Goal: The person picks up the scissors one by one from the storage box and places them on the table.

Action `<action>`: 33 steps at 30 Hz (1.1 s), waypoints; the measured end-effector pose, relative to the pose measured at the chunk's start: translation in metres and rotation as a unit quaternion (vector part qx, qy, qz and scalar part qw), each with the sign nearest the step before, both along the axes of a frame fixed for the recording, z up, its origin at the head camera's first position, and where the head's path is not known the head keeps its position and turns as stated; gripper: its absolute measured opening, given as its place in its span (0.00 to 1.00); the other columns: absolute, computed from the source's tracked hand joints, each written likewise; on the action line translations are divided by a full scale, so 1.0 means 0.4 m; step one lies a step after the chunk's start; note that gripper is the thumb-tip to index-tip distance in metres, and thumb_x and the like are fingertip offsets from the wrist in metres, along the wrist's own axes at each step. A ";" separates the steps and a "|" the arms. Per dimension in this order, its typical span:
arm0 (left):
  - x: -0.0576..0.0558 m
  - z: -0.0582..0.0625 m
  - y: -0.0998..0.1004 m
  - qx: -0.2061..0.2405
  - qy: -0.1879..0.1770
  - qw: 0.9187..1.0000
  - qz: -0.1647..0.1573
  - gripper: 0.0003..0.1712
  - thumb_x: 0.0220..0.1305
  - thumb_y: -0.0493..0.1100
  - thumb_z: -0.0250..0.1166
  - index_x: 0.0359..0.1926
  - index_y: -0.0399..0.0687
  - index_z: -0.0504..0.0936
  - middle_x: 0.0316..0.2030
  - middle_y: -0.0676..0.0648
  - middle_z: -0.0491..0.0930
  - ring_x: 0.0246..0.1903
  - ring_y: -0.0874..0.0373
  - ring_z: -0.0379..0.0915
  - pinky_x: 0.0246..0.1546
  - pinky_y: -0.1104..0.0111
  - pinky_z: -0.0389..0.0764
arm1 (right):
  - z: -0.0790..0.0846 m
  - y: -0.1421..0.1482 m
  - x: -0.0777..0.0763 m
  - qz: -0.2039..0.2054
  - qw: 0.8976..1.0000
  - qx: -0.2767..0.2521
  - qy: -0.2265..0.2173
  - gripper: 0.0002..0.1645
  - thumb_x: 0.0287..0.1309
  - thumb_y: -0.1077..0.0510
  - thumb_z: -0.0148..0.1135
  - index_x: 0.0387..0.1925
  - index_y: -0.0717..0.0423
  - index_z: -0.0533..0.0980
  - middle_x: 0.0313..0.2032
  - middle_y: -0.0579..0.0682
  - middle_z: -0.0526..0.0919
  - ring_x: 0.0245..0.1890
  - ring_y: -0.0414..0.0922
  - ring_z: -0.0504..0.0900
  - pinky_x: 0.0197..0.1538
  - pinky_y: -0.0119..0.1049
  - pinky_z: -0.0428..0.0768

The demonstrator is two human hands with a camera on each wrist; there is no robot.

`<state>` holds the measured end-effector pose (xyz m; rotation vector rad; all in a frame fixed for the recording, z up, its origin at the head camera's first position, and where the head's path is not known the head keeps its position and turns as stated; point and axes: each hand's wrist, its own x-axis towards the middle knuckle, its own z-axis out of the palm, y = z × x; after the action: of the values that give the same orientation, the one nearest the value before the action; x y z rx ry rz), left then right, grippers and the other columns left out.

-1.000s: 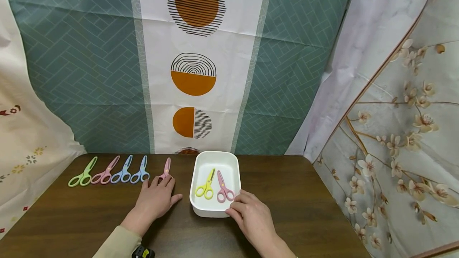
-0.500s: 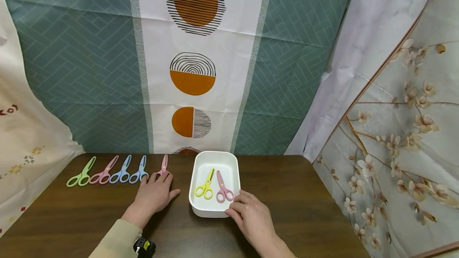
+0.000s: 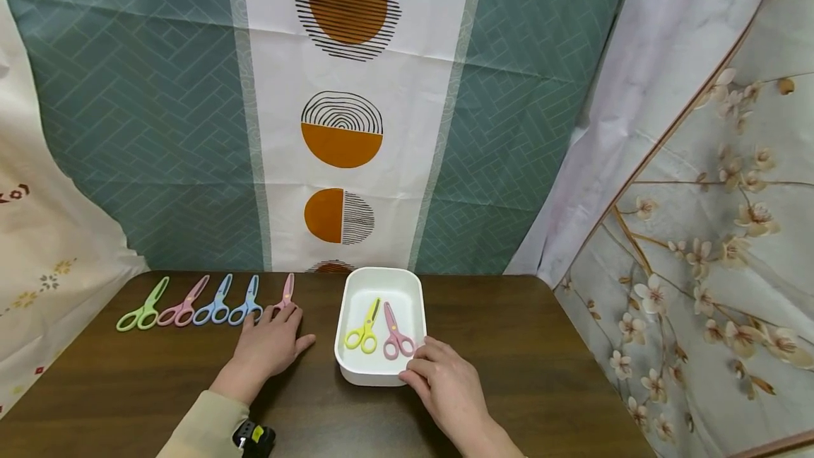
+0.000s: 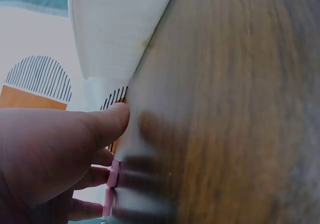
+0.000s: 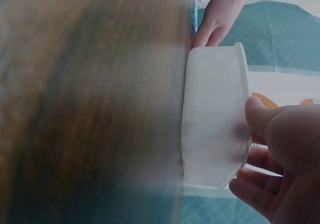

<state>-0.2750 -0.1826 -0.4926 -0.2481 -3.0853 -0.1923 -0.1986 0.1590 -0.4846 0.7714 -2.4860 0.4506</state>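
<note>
My left hand (image 3: 267,348) rests its outstretched fingertips on the handles of a pair of pink scissors (image 3: 288,290) lying on the table. In the left wrist view the pink handles (image 4: 113,174) show under the fingertips, with the thumb held apart. My right hand (image 3: 448,384) grips the near right corner of a white plastic box (image 3: 375,378), thumb and fingers about its rim. Inside the box lie yellow scissors (image 3: 363,334) and another pair of pink scissors (image 3: 397,338), side by side. The right wrist view shows the box's side wall (image 5: 215,109) and my right thumb at its rim.
Left of my left hand runs a row of green scissors (image 3: 145,311), pink scissors (image 3: 182,309), and two blue pairs, the left blue scissors (image 3: 215,308) and right blue scissors (image 3: 248,307). The dark wooden table (image 3: 540,359) ends at a patterned curtain (image 3: 356,161).
My left hand has slid the pink scissors slightly leftward and away, nearer the row. The right hand stays on the box rim, and the box keeps its place.
</note>
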 end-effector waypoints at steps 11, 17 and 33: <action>0.003 -0.001 -0.003 0.005 -0.001 1.000 0.004 0.40 0.79 0.64 0.64 0.75 0.38 0.76 0.78 0.32 0.70 0.76 0.27 0.62 0.70 0.20 0.55 | -0.001 0.001 -0.001 0.004 1.000 -0.004 0.005 0.08 0.64 0.48 0.82 0.32 0.42 0.89 0.41 0.39 0.88 0.62 0.48 0.85 0.58 0.45 0.88; 0.010 0.003 -0.009 0.009 0.004 1.000 0.002 0.39 0.79 0.62 0.65 0.74 0.38 0.77 0.77 0.33 0.71 0.76 0.28 0.64 0.70 0.19 0.54 | -0.004 0.001 -0.002 0.004 1.000 -0.006 0.006 0.08 0.64 0.48 0.82 0.32 0.41 0.89 0.41 0.38 0.88 0.63 0.48 0.85 0.58 0.44 0.88; 0.008 0.013 -0.016 0.008 0.005 1.000 0.003 0.35 0.78 0.61 0.68 0.70 0.39 0.80 0.74 0.34 0.74 0.72 0.27 0.68 0.68 0.19 0.56 | 0.000 0.003 0.000 0.001 1.000 -0.005 0.002 0.08 0.64 0.48 0.82 0.32 0.42 0.89 0.41 0.39 0.88 0.62 0.48 0.85 0.59 0.45 0.88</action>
<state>-0.2717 -0.1888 -0.4873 -0.2371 -3.0721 -0.2133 -0.1988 0.1601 -0.4846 0.7707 -2.4768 0.4620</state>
